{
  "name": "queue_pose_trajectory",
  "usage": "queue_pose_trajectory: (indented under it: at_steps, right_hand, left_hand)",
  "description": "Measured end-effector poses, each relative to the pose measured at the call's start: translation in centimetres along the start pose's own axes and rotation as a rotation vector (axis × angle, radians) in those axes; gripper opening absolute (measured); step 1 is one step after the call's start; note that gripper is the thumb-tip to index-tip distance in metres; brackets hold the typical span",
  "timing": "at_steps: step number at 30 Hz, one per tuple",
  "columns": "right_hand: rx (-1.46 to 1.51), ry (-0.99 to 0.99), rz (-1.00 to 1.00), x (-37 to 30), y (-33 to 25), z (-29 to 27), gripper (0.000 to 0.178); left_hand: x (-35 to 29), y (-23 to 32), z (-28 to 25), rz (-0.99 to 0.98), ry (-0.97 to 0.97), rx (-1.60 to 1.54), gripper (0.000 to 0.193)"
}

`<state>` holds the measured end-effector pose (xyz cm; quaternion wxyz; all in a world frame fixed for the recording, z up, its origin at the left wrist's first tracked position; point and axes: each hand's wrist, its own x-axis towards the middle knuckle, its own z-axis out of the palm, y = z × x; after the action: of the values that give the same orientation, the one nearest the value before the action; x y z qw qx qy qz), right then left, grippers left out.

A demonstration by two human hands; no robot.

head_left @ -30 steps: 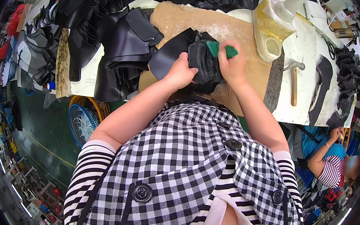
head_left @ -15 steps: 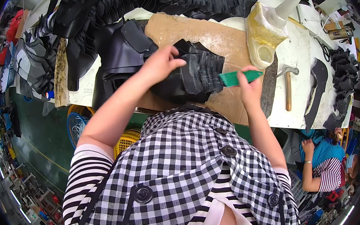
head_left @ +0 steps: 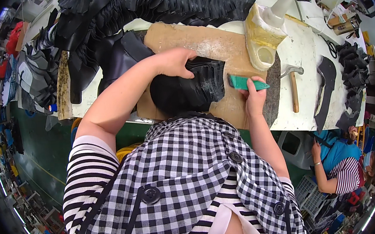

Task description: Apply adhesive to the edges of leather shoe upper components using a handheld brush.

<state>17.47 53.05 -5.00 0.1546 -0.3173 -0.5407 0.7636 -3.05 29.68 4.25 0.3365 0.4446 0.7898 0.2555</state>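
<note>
White worktable: bears a brown cardboard sheet. On the sheet, in front of the person, lies a fanned stack of black pieces. A yellowed container with a white cone stands at the sheet's right side; a hammer lies farther right. Left hand: thumb and fingers parted at the stack's upper edge; grip cannot be confirmed. Right hand: fingers closed round a green brush, its dark end just beside the stack.

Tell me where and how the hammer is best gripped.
Probably the lower wooden handle, from above on the near side: the hammer lies with its metal head away and handle pointing toward the person. The right hand holds the green brush.
</note>
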Motion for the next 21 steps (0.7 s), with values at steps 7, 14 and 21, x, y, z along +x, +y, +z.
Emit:
queue_pose_trajectory:
  at_steps: [7, 14, 21]
  right_hand:
    - [0.229, -0.036, -0.237, -1.0, -7.9, 7.4, 0.029]
    - [0.152, -0.013, -0.043, -0.8, -1.7, 3.4, 0.027]
    - [0.156, 0.086, 0.029, -2.7, 2.0, 3.7, 0.026]
  left_hand:
    - [-3.2, 2.2, 0.0, 0.144, 0.031, 0.010, 0.050]
    - [-12.8, 0.8, -4.9, -0.026, 0.611, -0.269, 0.049]
    - [-18.7, -6.9, -10.3, -0.095, 1.332, -0.499, 0.041]
